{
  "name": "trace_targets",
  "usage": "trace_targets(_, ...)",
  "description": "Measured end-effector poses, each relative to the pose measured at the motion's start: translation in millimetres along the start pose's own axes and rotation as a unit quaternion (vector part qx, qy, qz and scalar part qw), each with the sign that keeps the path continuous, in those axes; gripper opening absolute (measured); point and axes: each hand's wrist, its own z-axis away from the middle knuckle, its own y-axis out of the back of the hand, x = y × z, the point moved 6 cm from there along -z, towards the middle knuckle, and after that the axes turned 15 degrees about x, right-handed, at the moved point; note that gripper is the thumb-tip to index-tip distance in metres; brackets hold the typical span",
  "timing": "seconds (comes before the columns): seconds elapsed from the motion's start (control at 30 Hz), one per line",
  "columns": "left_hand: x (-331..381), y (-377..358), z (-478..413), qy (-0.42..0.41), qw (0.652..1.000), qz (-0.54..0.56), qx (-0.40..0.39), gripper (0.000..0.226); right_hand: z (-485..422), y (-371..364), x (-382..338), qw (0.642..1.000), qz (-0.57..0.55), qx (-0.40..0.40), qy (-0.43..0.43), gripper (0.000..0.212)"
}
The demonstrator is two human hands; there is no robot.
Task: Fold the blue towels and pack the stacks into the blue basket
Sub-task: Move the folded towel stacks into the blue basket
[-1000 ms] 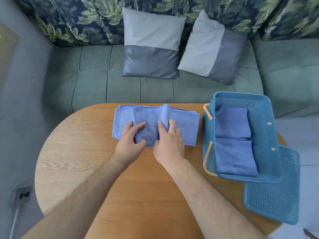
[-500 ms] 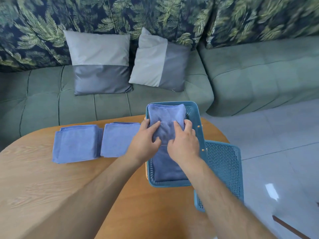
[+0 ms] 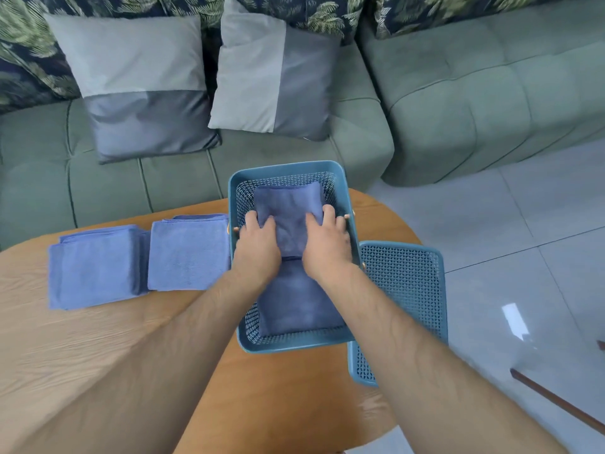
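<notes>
Both hands set a folded stack [image 3: 289, 204] into the upper half of the blue basket [image 3: 284, 167].
The left hand [image 3: 258, 247] and right hand [image 3: 327, 244] grip this stack from its two sides, fingers curled over its edges and thumbs on top, so it lies squarely between them. A second stack [image 3: 294, 299] fills the lower half and touches it. The basket's long axis runs up and down the frame. Likely next are the nearer table stack [image 3: 188, 253], just beside the basket's left wall, and the farther table stack [image 3: 95, 267] at mid-left. Both lie closer to the left hand.
</notes>
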Motion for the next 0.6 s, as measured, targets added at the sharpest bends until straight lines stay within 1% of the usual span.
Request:
trace_targets(0.07,2,0,2,-0.037,0.995,-0.092,0.024,0.044,-4,3,-5,0.997,0.046,0.058,0.025,0.059)
trace_targets(0.1,5,-2,1,-0.066,0.99,-0.121,0.028,0.052,-6,1,-11,0.995,0.052,0.065,0.052,0.059)
trace_targets(0.17,9,-12,-6,-0.118,0.982,-0.145,0.001,0.064,-10,-10,-22,0.991,0.057,0.038,0.116,0.064)
trace_targets(0.23,10,-23,-13,-0.154,0.973,-0.166,-0.047,0.072,-15,-26,-25,0.987,0.071,-0.003,0.143,0.071)
trace_targets(0.3,7,-30,-19,-0.146,0.972,-0.167,-0.073,0.077,-21,-43,-18,0.982,0.106,-0.047,0.147,0.077)
trace_targets(0.4,2,-38,-27,-0.1,0.98,-0.144,-0.094,0.079,-28,-64,-11,0.973,0.14,-0.09,0.162,0.075)
trace_targets(0.5,6,-45,-34,-0.081,0.982,-0.136,-0.103,0.073,-33,-74,-11,0.977,0.122,-0.094,0.146,0.081)
trace_targets(0.6,8,-47,-35,-0.068,0.982,-0.135,-0.112,0.077,-32,-75,-13,0.979,0.124,-0.09,0.133,0.085)
